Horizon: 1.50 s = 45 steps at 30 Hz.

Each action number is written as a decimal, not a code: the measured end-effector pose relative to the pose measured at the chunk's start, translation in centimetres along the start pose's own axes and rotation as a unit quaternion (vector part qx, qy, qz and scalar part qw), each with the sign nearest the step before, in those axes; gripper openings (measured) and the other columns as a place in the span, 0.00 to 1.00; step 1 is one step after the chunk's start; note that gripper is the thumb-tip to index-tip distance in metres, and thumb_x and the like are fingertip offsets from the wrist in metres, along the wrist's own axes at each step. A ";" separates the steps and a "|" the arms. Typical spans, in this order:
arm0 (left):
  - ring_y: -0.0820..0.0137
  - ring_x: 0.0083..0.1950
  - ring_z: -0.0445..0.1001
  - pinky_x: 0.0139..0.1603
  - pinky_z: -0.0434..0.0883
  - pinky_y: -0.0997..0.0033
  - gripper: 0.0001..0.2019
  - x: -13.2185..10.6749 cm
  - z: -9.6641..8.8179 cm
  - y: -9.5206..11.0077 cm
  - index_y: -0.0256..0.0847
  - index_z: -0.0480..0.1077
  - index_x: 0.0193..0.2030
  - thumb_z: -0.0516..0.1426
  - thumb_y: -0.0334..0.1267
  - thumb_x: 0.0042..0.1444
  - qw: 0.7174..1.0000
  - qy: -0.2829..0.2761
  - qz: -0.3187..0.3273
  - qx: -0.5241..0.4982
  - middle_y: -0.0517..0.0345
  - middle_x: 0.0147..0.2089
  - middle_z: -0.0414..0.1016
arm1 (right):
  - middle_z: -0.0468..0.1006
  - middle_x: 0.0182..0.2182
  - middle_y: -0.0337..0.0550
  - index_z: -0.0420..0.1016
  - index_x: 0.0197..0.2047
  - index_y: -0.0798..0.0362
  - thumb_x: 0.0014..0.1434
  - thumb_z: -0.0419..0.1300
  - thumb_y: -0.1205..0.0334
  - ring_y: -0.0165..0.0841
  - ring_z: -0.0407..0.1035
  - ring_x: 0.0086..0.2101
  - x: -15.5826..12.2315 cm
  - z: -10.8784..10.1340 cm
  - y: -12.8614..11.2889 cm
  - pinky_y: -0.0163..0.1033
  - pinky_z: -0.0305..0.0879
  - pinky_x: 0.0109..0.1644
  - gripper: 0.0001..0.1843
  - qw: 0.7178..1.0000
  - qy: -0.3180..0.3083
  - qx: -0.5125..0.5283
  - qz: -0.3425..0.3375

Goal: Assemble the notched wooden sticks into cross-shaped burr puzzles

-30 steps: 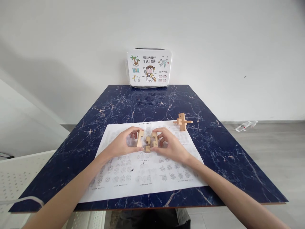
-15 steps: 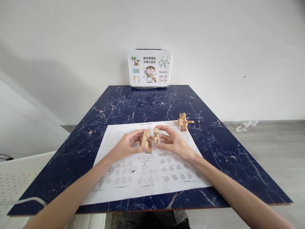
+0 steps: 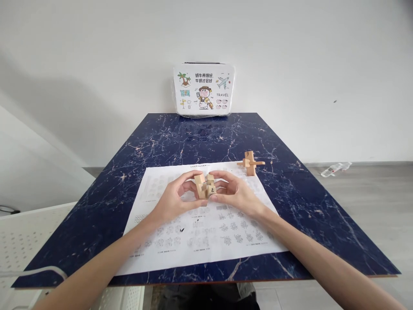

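Observation:
Above a white printed sheet (image 3: 206, 241), both hands hold small notched wooden puzzle blocks (image 3: 205, 186) pressed together. My left hand (image 3: 176, 198) pinches the left block with thumb and fingers. My right hand (image 3: 237, 192) grips the right block, whose near face carries a handwritten mark. The blocks are lifted a little off the paper. A second, assembled wooden cross puzzle (image 3: 250, 163) stands at the sheet's far right corner, away from both hands.
The sheet lies on a dark blue marbled table (image 3: 129, 159). A white box with cartoon travel pictures (image 3: 204, 90) leans on the wall at the far edge. A plastic bottle (image 3: 334, 168) lies on the floor to the right. A white perforated surface (image 3: 22, 241) sits at the left.
The separate wooden pieces, apart on the paper a second ago, have been lifted and brought together between my two hands.

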<state>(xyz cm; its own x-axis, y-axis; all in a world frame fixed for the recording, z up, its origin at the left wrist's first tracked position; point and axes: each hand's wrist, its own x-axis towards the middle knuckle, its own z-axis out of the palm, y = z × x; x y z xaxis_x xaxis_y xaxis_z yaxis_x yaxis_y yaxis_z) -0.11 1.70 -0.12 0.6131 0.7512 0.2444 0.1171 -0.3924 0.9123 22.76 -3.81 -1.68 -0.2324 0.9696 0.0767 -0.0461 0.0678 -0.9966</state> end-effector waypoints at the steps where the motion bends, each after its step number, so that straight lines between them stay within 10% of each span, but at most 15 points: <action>1: 0.61 0.46 0.82 0.53 0.80 0.54 0.35 -0.1 0.1 0.1 0.46 0.66 0.66 0.73 0.41 0.54 1.000 0.000 0.010 0.013 0.52 0.51 0.80 | 0.83 0.48 0.45 0.67 0.63 0.44 0.56 0.75 0.51 0.41 0.81 0.44 0.0 0.0 0.0 0.56 0.79 0.53 0.36 1.000 0.000 0.007 -0.004; 10: 0.61 0.52 0.78 0.47 0.83 0.59 0.29 0.1 0.0 0.1 0.48 0.71 0.64 0.71 0.38 0.55 0.981 0.046 0.159 0.105 0.48 0.60 0.72 | 0.83 0.49 0.45 0.71 0.60 0.44 0.53 0.77 0.53 0.41 0.79 0.47 -0.1 0.4 0.3 0.56 0.77 0.57 0.34 0.998 -0.007 0.024 -0.052; 29: 0.66 0.43 0.78 0.43 0.80 0.62 0.33 0.0 -0.5 -0.1 0.50 0.72 0.66 0.73 0.41 0.54 0.979 0.028 0.174 0.099 0.47 0.62 0.75 | 0.76 0.63 0.48 0.72 0.63 0.43 0.55 0.74 0.48 0.47 0.72 0.62 -0.2 -0.1 0.3 0.60 0.68 0.67 0.35 0.993 -0.055 0.103 -0.009; 37: 0.66 0.39 0.77 0.45 0.77 0.60 0.22 0.7 -1.4 -0.8 0.42 0.74 0.62 0.63 0.49 0.64 0.989 0.137 -0.013 -0.056 0.50 0.49 0.82 | 0.80 0.53 0.47 0.73 0.61 0.43 0.67 0.64 0.48 0.44 0.75 0.52 -0.2 0.1 0.0 0.59 0.72 0.61 0.22 0.983 0.068 -0.155 -0.073; 45: 0.69 0.41 0.77 0.53 0.80 0.61 0.18 1.9 -2.5 -0.8 0.38 0.79 0.53 0.57 0.48 0.69 0.911 0.166 -0.164 -0.339 0.42 0.62 0.78 | 0.75 0.51 0.52 0.71 0.60 0.46 0.60 0.69 0.53 0.49 0.73 0.50 0.1 0.4 1.7 0.61 0.72 0.56 0.26 0.912 0.159 -0.360 -0.116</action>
<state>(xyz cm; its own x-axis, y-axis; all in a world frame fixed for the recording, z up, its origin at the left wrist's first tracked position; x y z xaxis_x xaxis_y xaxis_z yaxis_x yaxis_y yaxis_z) -0.99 4.77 0.38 0.3477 0.9329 -0.0940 -0.3279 0.2149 0.9199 22.32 -3.71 -3.35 0.0013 0.9213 0.3889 0.6189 0.3048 -0.7239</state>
